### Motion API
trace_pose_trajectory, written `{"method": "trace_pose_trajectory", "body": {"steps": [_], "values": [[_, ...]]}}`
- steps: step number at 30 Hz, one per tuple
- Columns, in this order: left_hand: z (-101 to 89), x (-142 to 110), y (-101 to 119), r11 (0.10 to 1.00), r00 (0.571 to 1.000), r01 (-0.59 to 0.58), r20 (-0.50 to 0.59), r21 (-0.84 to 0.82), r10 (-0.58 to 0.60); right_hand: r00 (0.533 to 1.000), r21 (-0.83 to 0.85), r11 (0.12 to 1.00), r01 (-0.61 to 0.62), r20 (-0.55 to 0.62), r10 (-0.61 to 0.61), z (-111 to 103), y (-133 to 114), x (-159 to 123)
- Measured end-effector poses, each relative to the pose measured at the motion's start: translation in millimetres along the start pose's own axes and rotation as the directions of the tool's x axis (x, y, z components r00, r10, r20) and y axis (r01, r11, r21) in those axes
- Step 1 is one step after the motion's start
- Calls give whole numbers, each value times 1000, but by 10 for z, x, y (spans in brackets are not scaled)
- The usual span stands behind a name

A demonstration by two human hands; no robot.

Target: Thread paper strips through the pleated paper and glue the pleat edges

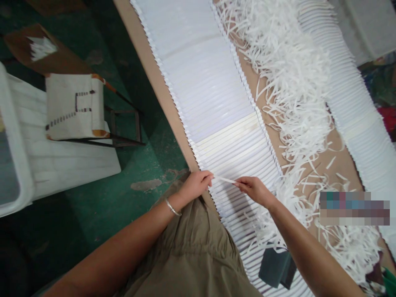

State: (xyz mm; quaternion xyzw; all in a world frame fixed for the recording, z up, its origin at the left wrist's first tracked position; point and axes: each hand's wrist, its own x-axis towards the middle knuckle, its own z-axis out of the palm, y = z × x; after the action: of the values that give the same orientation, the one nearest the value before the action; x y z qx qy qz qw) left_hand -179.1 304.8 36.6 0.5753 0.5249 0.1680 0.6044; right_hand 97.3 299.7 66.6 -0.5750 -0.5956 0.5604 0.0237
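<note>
My left hand (200, 183) pinches one end of a thin white strip (225, 180), near the table's left edge. The other end is pinched by my right hand (253, 189), so the strip stretches between both hands. Below them runs a long row of overlapping white folded pieces (204, 74), stacked like fanned sheets, with a cream-coloured band (229, 132) across it. What the pieces are made of I cannot tell. A heap of loose white strips (291, 82) lies to the right of the row.
A second white row (346, 82) runs along the far right. A dark grey-green object (275, 266) rests on the row near my right forearm. At left, on the green floor (148, 165), are a stool (74, 107), a white plastic bin (18, 181) and a cardboard box (62, 55).
</note>
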Motion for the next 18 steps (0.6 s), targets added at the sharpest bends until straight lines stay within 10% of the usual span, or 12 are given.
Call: {"method": "trace_pose_trajectory", "body": {"steps": [10,18], "values": [[-296,62,-392,955,923,133,-317,-267,-217,958,-216,973,-75,-288,10,-1149,263,239],[-223,289,-222,934,911,193,-298,-302,-284,902,-179,979,-101,-431,14,-1604,287,677]]}}
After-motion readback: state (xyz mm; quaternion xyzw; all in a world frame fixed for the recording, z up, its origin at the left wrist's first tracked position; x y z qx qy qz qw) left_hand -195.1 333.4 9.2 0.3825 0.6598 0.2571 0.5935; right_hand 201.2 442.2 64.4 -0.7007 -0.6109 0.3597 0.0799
